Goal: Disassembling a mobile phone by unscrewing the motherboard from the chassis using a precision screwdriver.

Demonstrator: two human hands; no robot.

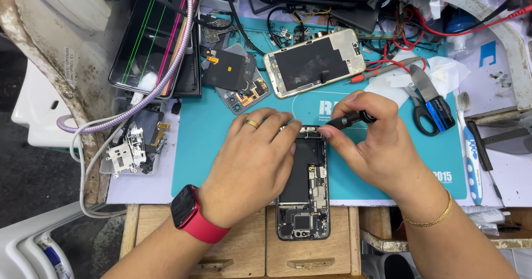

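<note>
An opened phone body [305,193] with bare circuit boards lies lengthwise on the teal work mat [210,129], its near end over the table edge. My left hand [255,157], with a ring and a red wrist watch, presses on the phone's far left corner. My right hand [374,143] grips a black screwdriver [349,119], whose tip meets the phone's top edge. A gold bracelet circles my right wrist.
A gold phone frame [315,62] and a grey back cover with a black coil [235,76] lie further back. A cracked screen [152,40] sits at the left. Scissors [418,112], a blue knife [435,99], a toothbrush [471,151] and red leads are on the right.
</note>
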